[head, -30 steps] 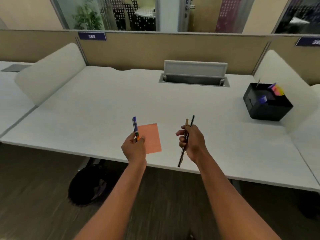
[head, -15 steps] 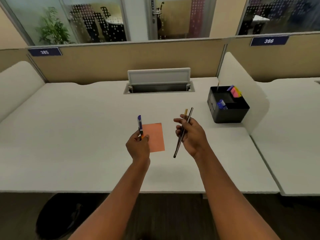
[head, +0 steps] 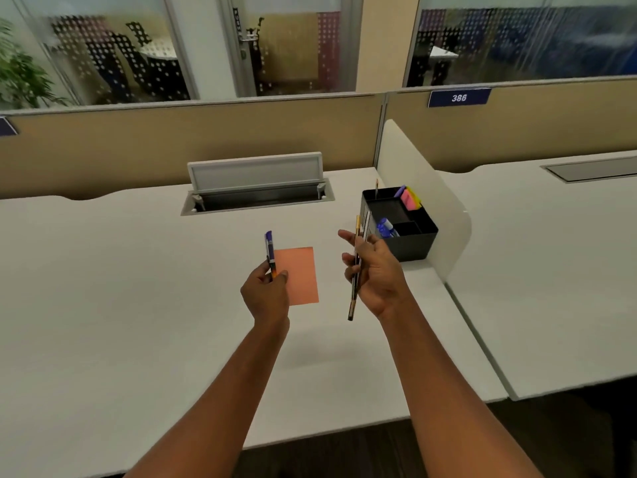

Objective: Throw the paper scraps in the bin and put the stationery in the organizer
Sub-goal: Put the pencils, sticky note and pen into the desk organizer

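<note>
My left hand (head: 267, 293) grips a blue pen (head: 269, 248) upright together with an orange sticky note (head: 300, 276), held above the white desk (head: 120, 288). My right hand (head: 377, 270) holds two thin pencils (head: 358, 260), one dark and one yellowish, pointing up and slightly right. Just behind and right of the right hand stands a black organizer (head: 413, 241) with several compartments. It contains pink and yellow sticky notes (head: 411, 198), a blue and white item (head: 385, 226) and one upright pencil (head: 376, 188).
A grey cable hatch (head: 256, 188) with a raised lid sits in the desk at the back. A white divider panel (head: 444, 208) rises right of the organizer, with a neighbouring desk (head: 551, 270) beyond. A tan partition (head: 206, 143) runs along the back.
The view has swung right and closer to the desk; the bin under the desk has left the frame. Both hands keep their items and the right hand is now nearer the organizer.
</note>
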A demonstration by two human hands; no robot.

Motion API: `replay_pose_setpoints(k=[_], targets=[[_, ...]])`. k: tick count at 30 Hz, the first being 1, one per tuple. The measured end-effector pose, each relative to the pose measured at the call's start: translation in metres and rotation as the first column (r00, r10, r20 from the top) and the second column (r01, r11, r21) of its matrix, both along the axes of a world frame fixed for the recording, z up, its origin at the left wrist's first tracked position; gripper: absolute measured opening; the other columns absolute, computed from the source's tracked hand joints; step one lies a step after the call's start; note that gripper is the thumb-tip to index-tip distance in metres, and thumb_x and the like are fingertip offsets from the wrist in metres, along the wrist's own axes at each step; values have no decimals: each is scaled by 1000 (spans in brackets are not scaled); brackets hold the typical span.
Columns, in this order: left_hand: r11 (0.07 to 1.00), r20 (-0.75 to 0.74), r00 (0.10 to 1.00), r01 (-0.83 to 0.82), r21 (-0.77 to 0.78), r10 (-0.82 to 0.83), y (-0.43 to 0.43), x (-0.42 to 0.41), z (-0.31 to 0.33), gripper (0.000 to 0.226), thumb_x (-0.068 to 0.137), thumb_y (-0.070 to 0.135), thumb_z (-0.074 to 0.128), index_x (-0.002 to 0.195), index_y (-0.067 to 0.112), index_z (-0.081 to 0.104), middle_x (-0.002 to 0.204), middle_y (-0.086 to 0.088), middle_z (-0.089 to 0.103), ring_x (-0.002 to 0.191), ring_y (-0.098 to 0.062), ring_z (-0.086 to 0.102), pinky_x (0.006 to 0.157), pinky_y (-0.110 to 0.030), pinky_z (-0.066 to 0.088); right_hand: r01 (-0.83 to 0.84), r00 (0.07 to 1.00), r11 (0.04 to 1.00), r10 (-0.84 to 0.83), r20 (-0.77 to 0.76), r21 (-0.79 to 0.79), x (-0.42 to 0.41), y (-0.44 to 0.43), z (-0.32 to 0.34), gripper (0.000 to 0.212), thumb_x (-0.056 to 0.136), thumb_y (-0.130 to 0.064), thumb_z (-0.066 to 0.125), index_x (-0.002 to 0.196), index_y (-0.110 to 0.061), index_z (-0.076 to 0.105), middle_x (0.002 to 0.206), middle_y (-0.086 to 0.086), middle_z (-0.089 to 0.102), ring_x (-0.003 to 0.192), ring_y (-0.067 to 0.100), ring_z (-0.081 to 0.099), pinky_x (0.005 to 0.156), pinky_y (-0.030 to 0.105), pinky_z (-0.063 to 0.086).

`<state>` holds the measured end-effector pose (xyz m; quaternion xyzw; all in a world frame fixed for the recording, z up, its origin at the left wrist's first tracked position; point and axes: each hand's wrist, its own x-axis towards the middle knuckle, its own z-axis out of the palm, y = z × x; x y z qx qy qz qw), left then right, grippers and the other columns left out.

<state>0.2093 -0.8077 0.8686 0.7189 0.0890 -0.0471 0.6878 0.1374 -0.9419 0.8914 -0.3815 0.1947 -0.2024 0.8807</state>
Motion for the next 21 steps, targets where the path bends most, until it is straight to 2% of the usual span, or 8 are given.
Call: replay_pose_setpoints(k=[3,7,10,13,15,18,21], targets=[[1000,-11,1000,22,18,-22,-13,14,0,43,85,1,62,127,4,54,128,-11,58,96,-18,52,94,-40,48,27,1000,999,-27,-13,-23,13,-12,0,30,96,-18,54,123,-8,47,109,6,72,58,9,60,45,15,46],[998,-14,998,55,12,-55,-22,36,0,43,85,1,62,127,5,55,128,-11,59,97,-20,54,93,-39,47,104,994,995,-104,-16,-14,30,-24,0,11,92,-12,59,102,-8,57,100,13,71,52,6,57,45,14,47],[996,-18,996,85,23,-85,-29,52,6,43,86,3,63,127,5,54,128,-12,59,106,-27,58,95,-43,48,189,980,982,-189,-60,-16,41,-32,3,14,90,-6,61,104,-6,57,90,13,69,50,6,57,44,14,47],[991,6,991,134,21,-134,-38,66,11,43,87,5,62,129,5,53,130,-12,58,106,-27,57,96,-45,48,235,965,971,-239,-106,-52,53,-40,5,20,91,-8,61,104,-10,46,85,14,68,52,9,56,45,16,47],[986,32,986,163,17,-164,-46,74,12,43,87,6,61,130,6,52,130,-12,57,107,-27,57,96,-46,48,244,955,964,-257,-148,-102,62,-47,3,18,93,-10,60,105,-10,47,86,14,68,54,10,56,47,16,47],[981,63,979,193,17,-194,-58,82,9,43,88,6,60,131,6,51,129,-11,58,99,-20,55,93,-42,48,235,950,966,-252,-186,-108,73,-57,-4,13,95,-11,56,105,-2,55,85,13,66,55,7,56,49,15,47],[977,86,973,212,29,-214,-72,86,7,43,89,7,60,131,7,51,126,-12,59,96,-18,54,89,-37,48,253,950,967,-251,-185,-12,81,-71,-8,23,95,-7,54,110,10,60,83,16,67,61,10,61,53,16,52]])
